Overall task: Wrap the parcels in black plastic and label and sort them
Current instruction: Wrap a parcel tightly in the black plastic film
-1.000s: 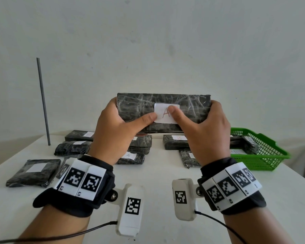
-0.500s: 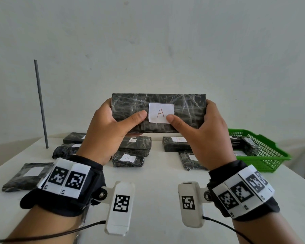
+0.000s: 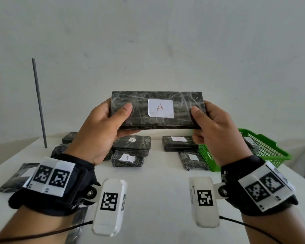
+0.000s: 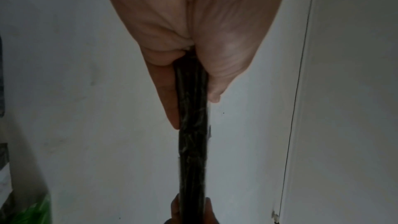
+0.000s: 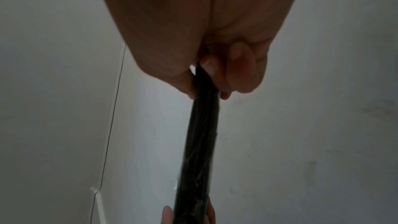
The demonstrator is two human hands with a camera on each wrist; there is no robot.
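Head view: parcel held level, long axis left-right; left hand and right hand each grip an end; A pile sits below, closer to left.

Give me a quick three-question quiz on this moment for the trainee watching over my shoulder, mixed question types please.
1. True or false: the held parcel rests on the table.
2. Which letter is on its white label? a) A b) B c) C
3. Fill in: the green basket stands on the person's ____ side.

Key:
1. False. The left hand and right hand each grip one end and hold it up in the air.
2. a
3. right
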